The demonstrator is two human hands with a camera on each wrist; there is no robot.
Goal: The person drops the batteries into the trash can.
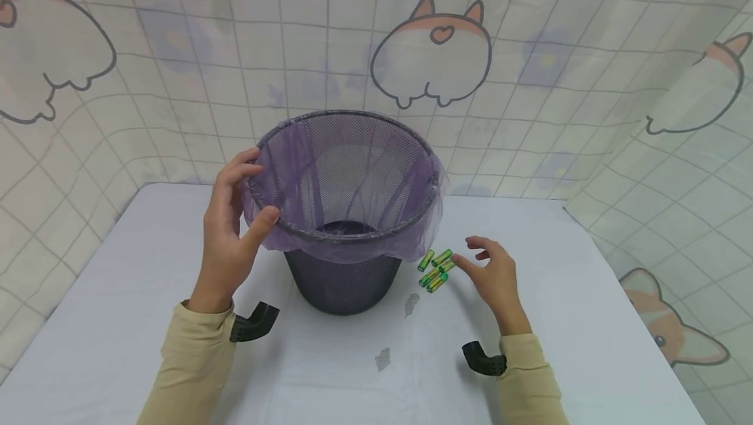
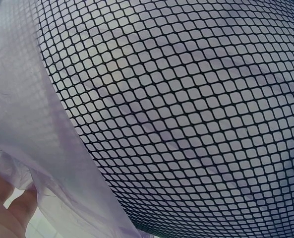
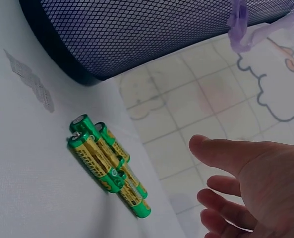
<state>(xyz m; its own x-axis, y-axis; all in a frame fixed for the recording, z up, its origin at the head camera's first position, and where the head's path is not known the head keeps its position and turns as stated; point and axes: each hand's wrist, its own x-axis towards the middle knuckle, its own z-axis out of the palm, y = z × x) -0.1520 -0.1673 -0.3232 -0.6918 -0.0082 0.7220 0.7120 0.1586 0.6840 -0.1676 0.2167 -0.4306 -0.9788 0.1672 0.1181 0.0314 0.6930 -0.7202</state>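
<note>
While left hand [image 1: 226,242] grips bin [image 1: 344,216], batteries [image 1: 436,269] lie just beside right hand [image 1: 494,278].

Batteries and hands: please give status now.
Left hand grips bin rim. Right hand open, beside batteries, not touching. Nothing between them.

Matt mesh, filmy plastic, glossy battery wrappers

The round black waste bin [image 1: 344,281] is of fine wire mesh with a dull finish, lined with a thin, translucent purple plastic bag [image 1: 353,245] that wrinkles softly over the rim. The small green-and-yellow cylindrical batteries [image 3: 107,166] wear shiny, smooth wrappers with bright metal end caps. The white table cover [image 1: 588,294] looks like smooth, matt cloth or sheet; the cream sleeves [image 1: 188,366] are soft, matt fabric.
</note>
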